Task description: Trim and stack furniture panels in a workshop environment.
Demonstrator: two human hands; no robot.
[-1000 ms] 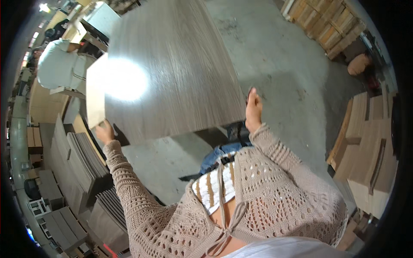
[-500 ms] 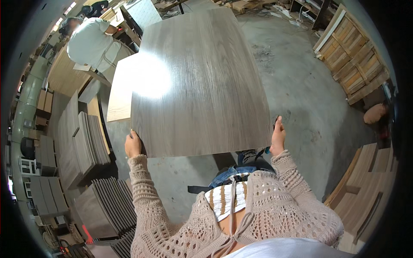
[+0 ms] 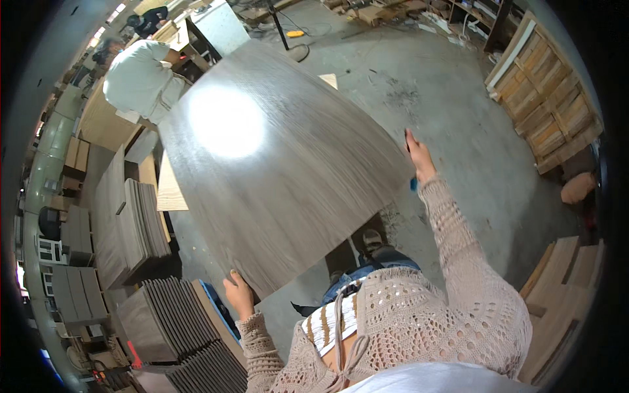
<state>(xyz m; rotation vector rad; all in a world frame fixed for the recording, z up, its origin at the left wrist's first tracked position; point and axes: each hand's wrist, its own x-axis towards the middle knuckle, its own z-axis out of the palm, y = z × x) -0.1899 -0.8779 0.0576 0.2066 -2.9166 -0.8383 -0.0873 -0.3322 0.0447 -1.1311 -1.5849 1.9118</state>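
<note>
Holding one board (image 3: pixel 295 183) two-handed

Your left hand (image 3: pixel 240 296), drawn close, grips the grey board's near-left corner; your right hand (image 3: pixel 421 157), reaching farther forward, grips its right edge. The board spreads before you. Beyond it are two co-workers (image 3: pixel 141 78); one slatted wooden panel (image 3: pixel 544 95) stands at right.

Wood-grain panel (image 3: pixel 295 177): swung counterclockwise, near edge now slanting up toward frame right
Left hand (image 3: pixel 240 296): lower, nearer bottom centre
Right hand (image 3: pixel 420 157): higher, right of centre
Pale board (image 3: pixel 171 191): more covered, left of centre
Yellow object (image 3: pixel 296 33): now visible, top centre
</note>
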